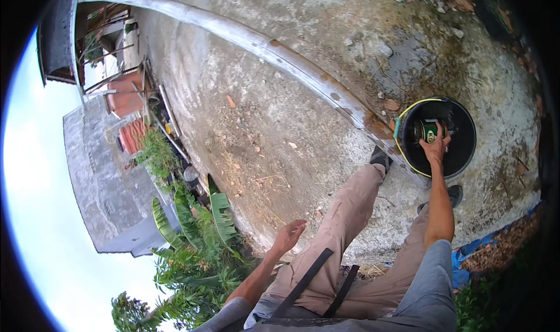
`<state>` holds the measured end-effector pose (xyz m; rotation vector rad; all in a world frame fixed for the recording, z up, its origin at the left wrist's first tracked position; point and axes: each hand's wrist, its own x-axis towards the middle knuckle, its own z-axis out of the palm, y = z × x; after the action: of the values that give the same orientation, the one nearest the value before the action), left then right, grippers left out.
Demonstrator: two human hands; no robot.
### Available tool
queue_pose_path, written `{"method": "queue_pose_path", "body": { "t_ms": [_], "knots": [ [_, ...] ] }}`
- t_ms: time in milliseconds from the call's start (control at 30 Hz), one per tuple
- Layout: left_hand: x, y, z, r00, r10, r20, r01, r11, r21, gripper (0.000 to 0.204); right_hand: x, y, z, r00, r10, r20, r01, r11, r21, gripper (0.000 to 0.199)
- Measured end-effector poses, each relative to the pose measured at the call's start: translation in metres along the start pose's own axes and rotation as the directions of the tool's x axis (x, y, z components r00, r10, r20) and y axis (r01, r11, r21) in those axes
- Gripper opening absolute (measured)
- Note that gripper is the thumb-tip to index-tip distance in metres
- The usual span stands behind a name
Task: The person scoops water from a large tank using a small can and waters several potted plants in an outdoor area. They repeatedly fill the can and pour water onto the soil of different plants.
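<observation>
The right hand is reached down into a black bucket, and its fingers are closed around a small dark green can with a pale label, gripped from above just inside the bucket's near rim. The bucket (round, edged with a yellow band and fitted with a teal handle piece on its left side) is set on the rough concrete surface, touching the lower end of a long grey pipe that is laid diagonally across it. The left hand is held free at the person's side, fingers loosely spread, nothing gripped, well apart from the bucket. Banana plants are seen beyond the concrete's edge.
</observation>
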<state>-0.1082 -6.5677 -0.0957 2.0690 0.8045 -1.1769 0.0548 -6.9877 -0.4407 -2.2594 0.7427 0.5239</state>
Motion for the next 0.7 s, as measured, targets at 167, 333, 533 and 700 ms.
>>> {"method": "queue_pose_path", "body": {
  "t_ms": [167, 333, 533, 700],
  "knots": [
    [-0.011, 0.057, 0.006, 0.998, 0.051, -0.026, -0.054, 0.99, -0.132, 0.038, -0.02, -0.018, -0.089, 0.785, 0.067, 0.615, -0.544, 0.548, 0.635, 0.063],
    [-0.006, 0.136, 0.015, 0.94, 0.328, -0.097, -0.342, 0.892, -0.296, 0.042, -0.099, -0.097, -0.185, 0.813, -0.1, 0.574, -0.47, 0.471, 0.747, 0.065],
    [-0.051, 0.248, -0.013, 0.92, 0.391, -0.021, -0.333, 0.752, -0.569, 0.08, -0.202, -0.243, -0.294, 0.826, -0.224, 0.518, -0.416, 0.379, 0.827, 0.081],
    [-0.113, 0.307, -0.075, 0.846, 0.533, 0.02, -0.332, 0.555, -0.763, 0.099, -0.283, -0.357, -0.367, 0.79, -0.373, 0.487, -0.349, 0.38, 0.857, 0.074]
  ]
}}
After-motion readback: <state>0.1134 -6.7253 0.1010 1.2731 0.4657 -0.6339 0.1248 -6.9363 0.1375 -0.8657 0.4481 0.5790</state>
